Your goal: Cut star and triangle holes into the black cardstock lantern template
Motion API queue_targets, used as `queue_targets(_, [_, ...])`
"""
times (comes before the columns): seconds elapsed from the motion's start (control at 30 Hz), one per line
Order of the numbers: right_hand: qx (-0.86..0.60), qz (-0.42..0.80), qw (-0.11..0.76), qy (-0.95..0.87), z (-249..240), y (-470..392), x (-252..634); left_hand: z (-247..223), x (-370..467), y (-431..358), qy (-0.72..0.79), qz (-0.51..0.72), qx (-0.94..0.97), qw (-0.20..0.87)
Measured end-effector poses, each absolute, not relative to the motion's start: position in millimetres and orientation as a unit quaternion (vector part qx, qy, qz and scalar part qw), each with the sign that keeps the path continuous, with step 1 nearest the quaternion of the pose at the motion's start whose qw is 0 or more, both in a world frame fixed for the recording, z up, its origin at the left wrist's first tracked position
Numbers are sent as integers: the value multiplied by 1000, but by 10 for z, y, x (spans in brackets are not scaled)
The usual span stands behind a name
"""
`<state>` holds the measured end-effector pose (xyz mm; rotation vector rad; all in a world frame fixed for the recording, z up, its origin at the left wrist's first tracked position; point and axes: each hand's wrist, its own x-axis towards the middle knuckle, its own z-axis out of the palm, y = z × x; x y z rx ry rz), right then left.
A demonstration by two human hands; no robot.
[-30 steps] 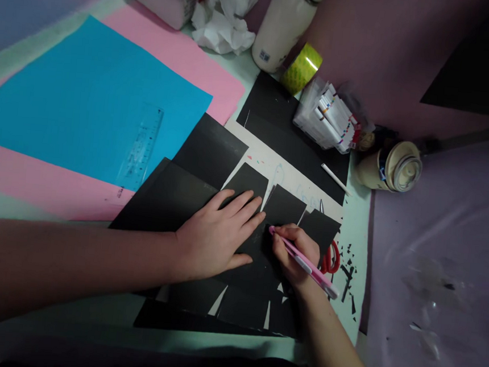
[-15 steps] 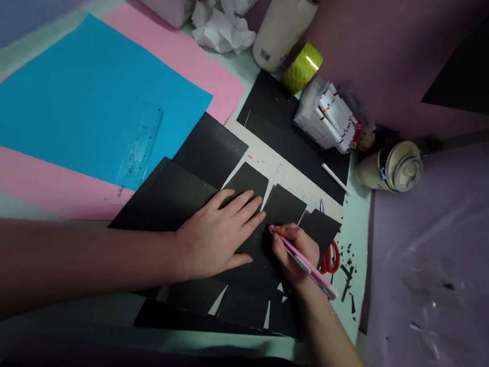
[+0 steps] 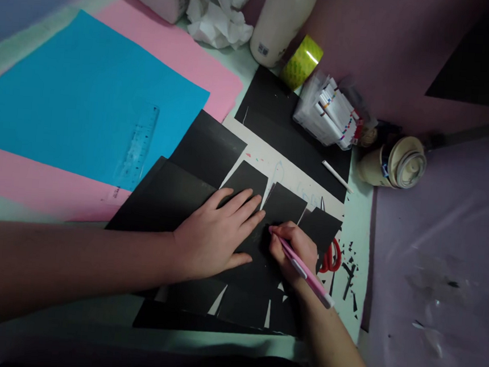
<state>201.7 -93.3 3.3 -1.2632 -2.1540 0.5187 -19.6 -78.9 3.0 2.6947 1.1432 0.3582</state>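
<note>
Pale green tabletop (image 3: pixel 364 220) meets a pinkish-purple wall (image 3: pixel 393 54) at its far edge; a lilac sheet-like surface (image 3: pixel 411 232) lies to the right. Lighting is dim. Along the wall stand crumpled tissue (image 3: pixel 219 26), 1 pale bottle (image 3: pixel 280 27), 1 yellow-green tape roll (image 3: pixel 301 63), 1 clear case of white markers (image 3: pixel 331 111) and 1 beige lidded container (image 3: pixel 389 162). Pink paper (image 3: pixel 174 49) lies at left beneath 1 blue sheet (image 3: pixel 85 89), which carries 1 clear ruler (image 3: pixel 140 143).

Black paper (image 3: pixel 258 273) with slit edges is positioned at the front centre, under both hands. Left hand (image 3: pixel 214 237): palm down, fingers spread, pressing the paper. Right hand (image 3: pixel 295 249): fingers closed around 1 pink pen (image 3: pixel 311 279), tip at the paper. Red-handled scissors (image 3: pixel 336 257) and black scraps (image 3: pixel 350 278) lie beside the right hand.

Relative to the frame 0.5 s earlier: pen tail slightly lower in view; pen tip and left hand essentially unchanged; background slightly shifted.
</note>
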Motion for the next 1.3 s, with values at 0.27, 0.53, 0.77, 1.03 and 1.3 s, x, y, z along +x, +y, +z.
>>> queue_targets(0.27, [-477,176,290,-810,29,-941,2024,33,-191,-782,386,119,910,97])
queue_targets(0.53, [-506,244,370,-740,22,-964,2055,43,-200,-790,385,114,911,94])
queue_targets(0.77, [-590,304,408,-627,71,-949,2094,48,-193,-778,384,120,911,97])
queue_targets(1.03, [-587,361,370,-622,181,-927,2176,54,-207,-761,380,122,909,120])
queue_targets(1.3, [-583,298,343,-674,144,-894,2057,32,-199,-769,385,122,905,131])
